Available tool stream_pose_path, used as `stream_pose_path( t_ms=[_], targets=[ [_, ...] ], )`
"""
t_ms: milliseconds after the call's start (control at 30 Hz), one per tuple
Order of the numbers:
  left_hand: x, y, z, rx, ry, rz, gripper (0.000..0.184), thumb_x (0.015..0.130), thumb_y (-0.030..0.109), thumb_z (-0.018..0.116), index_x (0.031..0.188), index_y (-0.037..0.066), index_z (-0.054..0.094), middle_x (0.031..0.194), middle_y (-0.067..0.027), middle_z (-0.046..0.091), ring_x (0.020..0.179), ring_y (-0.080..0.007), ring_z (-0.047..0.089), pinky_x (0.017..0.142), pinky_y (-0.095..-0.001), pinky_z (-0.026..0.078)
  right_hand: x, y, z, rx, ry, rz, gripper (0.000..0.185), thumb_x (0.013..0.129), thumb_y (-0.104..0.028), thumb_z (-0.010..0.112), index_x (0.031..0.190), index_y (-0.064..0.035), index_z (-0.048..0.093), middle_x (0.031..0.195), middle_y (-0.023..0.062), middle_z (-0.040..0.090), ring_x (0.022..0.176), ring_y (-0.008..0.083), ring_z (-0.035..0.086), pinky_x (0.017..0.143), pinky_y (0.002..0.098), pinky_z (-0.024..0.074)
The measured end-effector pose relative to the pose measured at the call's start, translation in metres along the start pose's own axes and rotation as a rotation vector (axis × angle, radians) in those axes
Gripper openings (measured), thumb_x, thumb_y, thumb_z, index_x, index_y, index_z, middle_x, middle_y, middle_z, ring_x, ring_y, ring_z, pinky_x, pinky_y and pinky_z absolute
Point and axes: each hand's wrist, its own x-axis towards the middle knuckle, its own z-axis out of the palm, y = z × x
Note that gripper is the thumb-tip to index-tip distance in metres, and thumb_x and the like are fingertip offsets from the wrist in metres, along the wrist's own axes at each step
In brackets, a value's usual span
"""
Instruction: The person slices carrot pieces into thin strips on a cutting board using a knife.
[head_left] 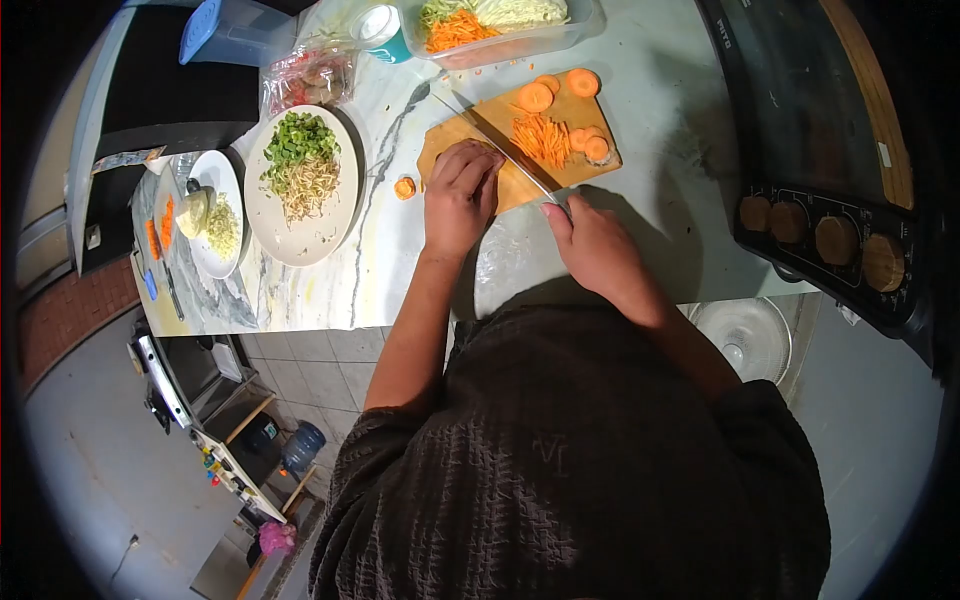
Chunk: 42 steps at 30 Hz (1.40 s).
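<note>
My right hand [597, 248] is wrapped round the handle of a knife [513, 158], whose long blade points up and left across the wooden cutting board [517, 190]. Close against the blade, my left hand [462, 195] presses down on the board with curled fingers. Whatever lies under those fingers is hidden. To the right of the blade is a pile of carrot strips [541, 140]. Thick carrot slices [536, 97] rest along the board's far and right edges. A carrot end piece [404, 188] lies on the counter left of my left hand.
A plate [300, 245] holds chopped greens and bean sprouts. Beside it, an oval plate [222, 172] carries minced pieces. Beyond the board stands a plastic container [500, 52] of shredded vegetables, near a cup [382, 35]. A black oven with knobs [836, 241] borders the right.
</note>
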Motion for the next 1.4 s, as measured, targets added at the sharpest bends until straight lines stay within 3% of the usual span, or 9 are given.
stream_pose_path(
  t_ms=[1233, 1400],
  targets=[
    [0.000, -0.001, 0.000, 0.013, 0.012, 0.008, 0.013, 0.074, -0.002, 0.072, 0.085, 0.004, 0.068, 0.091, -0.0084, 0.065, 0.095, -0.0277, 0.062, 0.083, -0.0370, 0.052, 0.003, -0.010, 0.010, -0.020, 0.040, 0.054, 0.041, 0.097, -0.037, 0.048, 0.092, 0.0025, 0.057, 0.079, 0.0291, 0.064, 0.080, 0.0473, 0.063, 0.071, 0.0538, 0.0497],
    [0.000, -0.002, -0.001, -0.038, 0.028, -0.059, 0.007, 0.081, 0.002, 0.068, 0.086, 0.001, 0.064, 0.088, -0.0121, 0.063, 0.088, -0.0289, 0.061, 0.079, -0.0358, 0.049, 0.005, -0.014, 0.006, -0.045, 0.035, 0.046, 0.040, 0.097, -0.037, 0.048, 0.094, 0.0027, 0.057, 0.079, 0.0283, 0.064, 0.079, 0.0468, 0.063, 0.071, 0.0539, 0.0496]
  ],
)
